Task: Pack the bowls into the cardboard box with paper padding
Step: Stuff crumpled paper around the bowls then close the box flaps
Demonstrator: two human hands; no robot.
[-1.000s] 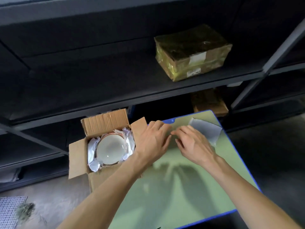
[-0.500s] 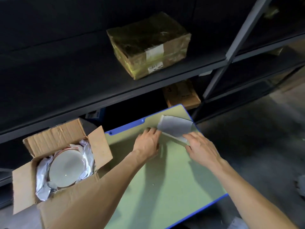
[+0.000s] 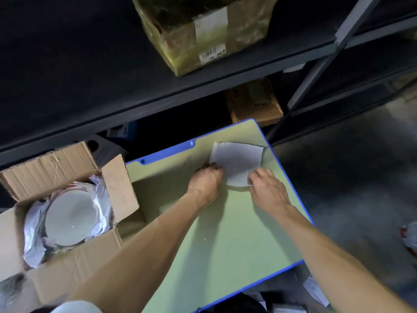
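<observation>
Left hand (image 3: pixel 206 180) and right hand (image 3: pixel 268 188) pinch paper sheet (image 3: pixel 237 160) right of cardboard box (image 3: pixel 74 275); best lifted evenly, then draped over bowl (image 3: pixel 70 218).

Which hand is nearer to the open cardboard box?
Left. The left hand holds the paper sheet right of the cardboard box; the right hand is farther right.

A pale green table (image 3: pixel 237 245) with a blue rim stood in front of dark metal shelves (image 3: pixel 90 98). On the upper shelf, far and a little right, lay a brown parcel (image 3: pixel 203 30) wrapped in tape, with white labels. A smaller brown carton (image 3: pixel 255 102) sat on the shelf below it. To the right was grey floor (image 3: pixel 349 166), with a white and red object (image 3: pixel 409 238) at the edge.
</observation>
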